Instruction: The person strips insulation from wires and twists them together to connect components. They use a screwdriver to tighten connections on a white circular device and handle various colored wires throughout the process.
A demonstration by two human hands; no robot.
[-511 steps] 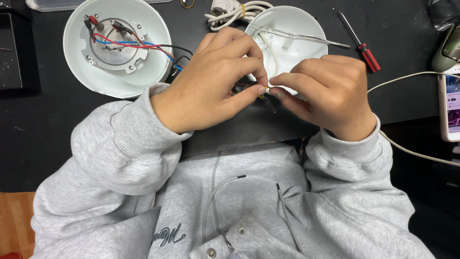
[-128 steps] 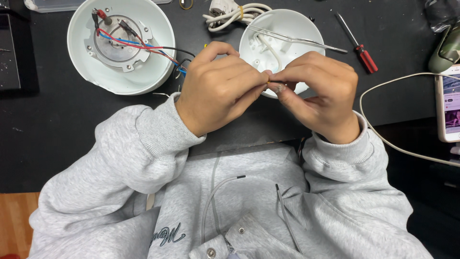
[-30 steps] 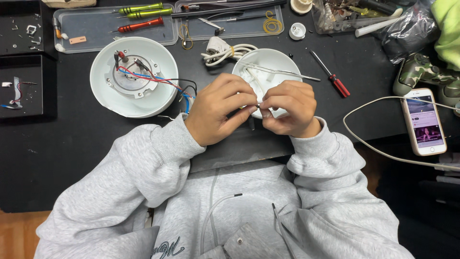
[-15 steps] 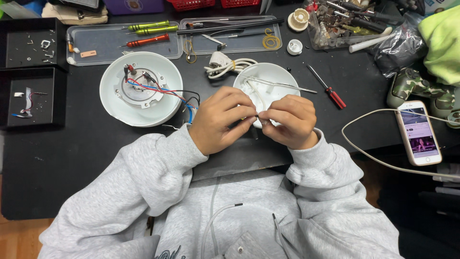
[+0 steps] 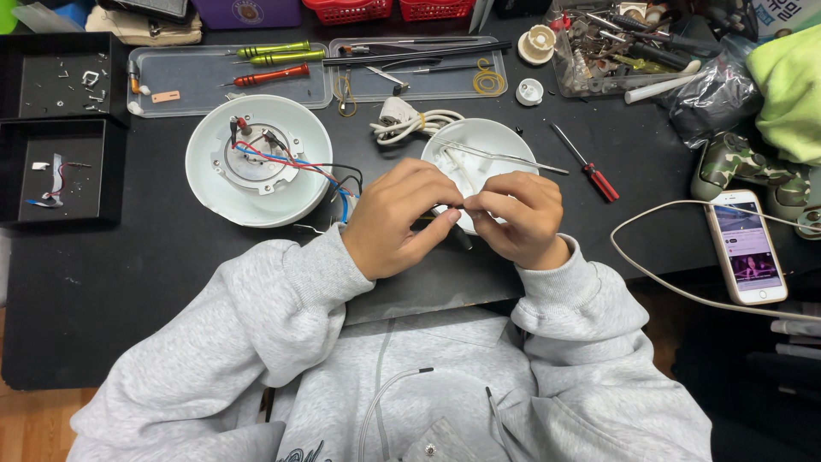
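Both hands meet over the near edge of the small white dish [image 5: 479, 154]: the left hand [image 5: 400, 218] and right hand [image 5: 518, 214] each have their fingers pressed together, pinching a thin wire [image 5: 463, 206] between them, close to the chest for fine control. Behind lies the round white lamp base [image 5: 256, 162] with red, blue and black leads. The black bench [image 5: 128, 257] also carries 2 clear trays of screwdrivers [image 5: 274, 64], a red-handled screwdriver [image 5: 590, 167] and a phone [image 5: 746, 248] on its cable.

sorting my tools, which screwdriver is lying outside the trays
The red-handled screwdriver on the bare black table, right of the small white dish. The yellow-green pair and the orange-red one lie in the clear tray.
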